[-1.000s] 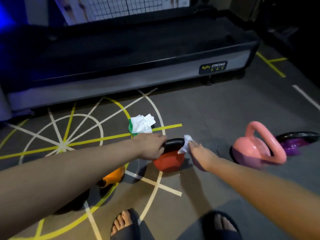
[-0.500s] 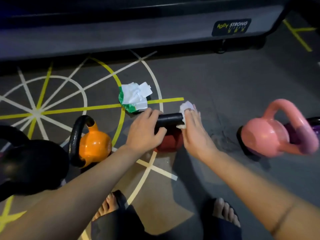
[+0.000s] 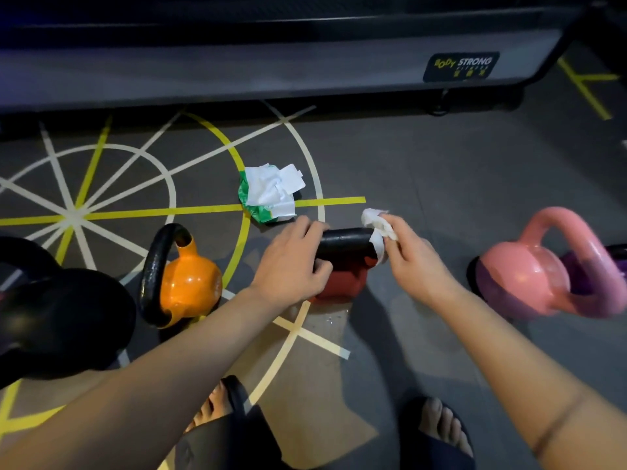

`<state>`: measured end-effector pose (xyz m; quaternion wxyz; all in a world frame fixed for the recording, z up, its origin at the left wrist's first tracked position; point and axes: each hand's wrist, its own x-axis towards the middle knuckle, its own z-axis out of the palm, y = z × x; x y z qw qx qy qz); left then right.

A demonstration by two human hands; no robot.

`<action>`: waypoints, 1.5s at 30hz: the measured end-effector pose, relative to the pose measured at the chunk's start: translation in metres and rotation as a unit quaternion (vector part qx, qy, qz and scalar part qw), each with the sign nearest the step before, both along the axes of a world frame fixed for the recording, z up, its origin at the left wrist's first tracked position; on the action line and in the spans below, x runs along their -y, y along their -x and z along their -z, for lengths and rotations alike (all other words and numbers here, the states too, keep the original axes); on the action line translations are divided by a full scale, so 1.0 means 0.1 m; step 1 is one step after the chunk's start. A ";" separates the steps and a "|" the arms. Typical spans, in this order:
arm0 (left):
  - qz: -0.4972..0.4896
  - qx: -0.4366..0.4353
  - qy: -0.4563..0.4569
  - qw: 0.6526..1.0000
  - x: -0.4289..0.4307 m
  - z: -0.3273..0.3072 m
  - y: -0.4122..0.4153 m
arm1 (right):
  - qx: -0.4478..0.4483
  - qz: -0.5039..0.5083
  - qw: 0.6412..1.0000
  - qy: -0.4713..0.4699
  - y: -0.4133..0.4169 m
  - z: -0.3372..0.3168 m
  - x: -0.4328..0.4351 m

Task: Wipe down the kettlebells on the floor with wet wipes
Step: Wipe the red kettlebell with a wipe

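A red kettlebell (image 3: pixel 342 283) with a black handle stands on the floor in the middle of the view. My left hand (image 3: pixel 291 262) grips the left end of that handle. My right hand (image 3: pixel 412 256) holds a crumpled white wet wipe (image 3: pixel 376 228) pressed around the handle's right end. An orange kettlebell (image 3: pixel 186 283) with a black handle stands to the left. A pink kettlebell (image 3: pixel 529 276) stands to the right, and a purple one (image 3: pixel 610 266) is partly hidden behind it. A large black kettlebell (image 3: pixel 57 317) sits at the far left.
A green and white wet wipe pack (image 3: pixel 269 195) lies open on the floor just beyond the red kettlebell. A treadmill base (image 3: pixel 305 72) runs across the top. Yellow and white lines mark the grey floor. My feet in dark sandals (image 3: pixel 437 432) are at the bottom.
The view has tilted down and drawn closer, bringing the orange and black kettlebells into sight. My right hand has shifted the wipe around the right end of the handle. My left hand keeps its grip.
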<state>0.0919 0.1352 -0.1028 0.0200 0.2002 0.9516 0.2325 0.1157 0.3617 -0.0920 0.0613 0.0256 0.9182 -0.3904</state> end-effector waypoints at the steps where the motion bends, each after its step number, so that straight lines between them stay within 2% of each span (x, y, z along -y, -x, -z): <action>1: -0.005 -0.002 -0.002 1.000 -0.01 0.00 -0.01 | -0.022 0.027 0.999 0.002 -0.03 0.02 0.05; 4: -0.015 -0.012 -0.022 1.000 -0.01 0.04 -0.01 | -0.092 0.130 0.985 0.064 -0.09 0.08 0.24; 7: -0.020 0.009 -0.076 0.997 0.02 0.07 -0.01 | -0.125 0.123 0.979 0.103 -0.11 0.16 0.36; 10: -0.008 0.082 -0.187 0.979 0.14 0.07 0.00 | -0.211 0.005 0.977 -0.010 -0.17 0.25 0.43; 12: 0.012 0.109 -0.243 0.964 0.21 0.07 -0.01 | -0.252 -0.082 0.958 -0.108 -0.19 0.29 0.45; 14: 0.000 0.119 -0.266 0.957 0.22 0.07 -0.01 | -0.269 -0.106 0.941 -0.175 -0.20 0.32 0.40; 16: -0.021 0.110 -0.252 0.961 0.21 0.06 -0.02 | -0.229 -0.026 0.965 -0.127 -0.23 0.30 0.28; 18: -0.042 0.104 -0.235 0.966 0.21 0.08 -0.02 | -0.137 0.085 0.987 -0.013 -0.28 0.29 0.14; 20: -0.080 0.119 -0.242 0.960 0.22 0.14 -0.02 | -0.064 0.131 0.988 0.059 -0.27 0.28 0.11; 22: -0.112 0.138 -0.256 0.950 0.23 0.20 -0.04 | -0.057 0.144 0.983 0.095 -0.19 0.27 0.18; 25: -0.140 0.137 -0.280 0.940 0.20 0.23 -0.07 | -0.133 0.059 0.989 0.010 -0.08 0.17 0.38; 28: -0.155 0.124 -0.318 0.927 0.22 0.23 -0.07 | -0.238 -0.082 0.955 -0.154 -0.07 0.17 0.63; 32: -0.164 0.143 -0.306 0.927 0.32 0.24 -0.09 | -0.250 -0.140 0.927 -0.241 -0.08 0.16 0.76; 35: -0.170 0.153 -0.303 0.925 0.36 0.26 -0.12 | -0.266 -0.158 0.920 -0.240 -0.07 0.20 0.57; 39: -0.157 0.163 -0.305 0.925 0.38 0.27 -0.13 | -0.211 -0.102 0.960 -0.152 -0.08 0.17 0.41; 45: -0.149 0.188 -0.323 0.916 0.42 0.29 -0.18 | -0.165 -0.057 0.974 -0.143 -0.06 0.10 0.18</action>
